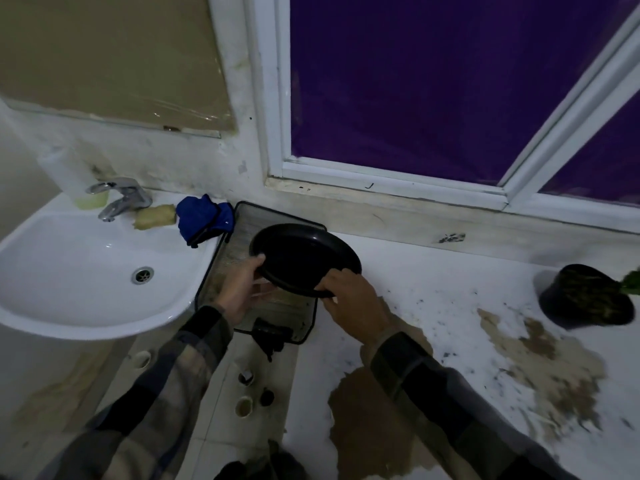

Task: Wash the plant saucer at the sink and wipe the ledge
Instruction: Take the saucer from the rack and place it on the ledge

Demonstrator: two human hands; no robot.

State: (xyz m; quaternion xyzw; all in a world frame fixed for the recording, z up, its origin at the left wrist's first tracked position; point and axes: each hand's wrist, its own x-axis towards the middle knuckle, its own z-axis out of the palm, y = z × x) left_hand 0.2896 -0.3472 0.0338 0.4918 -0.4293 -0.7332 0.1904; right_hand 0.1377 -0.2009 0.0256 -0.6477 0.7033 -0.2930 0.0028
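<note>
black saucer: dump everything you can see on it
The saucer is round, black and shallow with a raised rim, and looks like glossy plastic. It is held in the air, tilted, over a black mesh tray that sits between the sink and the ledge. The left hand grips its left edge and the right hand grips its near right edge. Nothing else touches it. Dirt or water on it is too dark to tell.

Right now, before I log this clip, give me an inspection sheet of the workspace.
Surface: ledge, white, with brown stains and dark specks.
Job's things: black saucer held over a mesh tray; sink to its left; blue cloth on the sink's rim.
Clutter: plant pot on the ledge at right.
Hands: left hand and right hand both grip the saucer's rim.
Cables: nothing seen.
Surroundings: window covered in purple.
</note>
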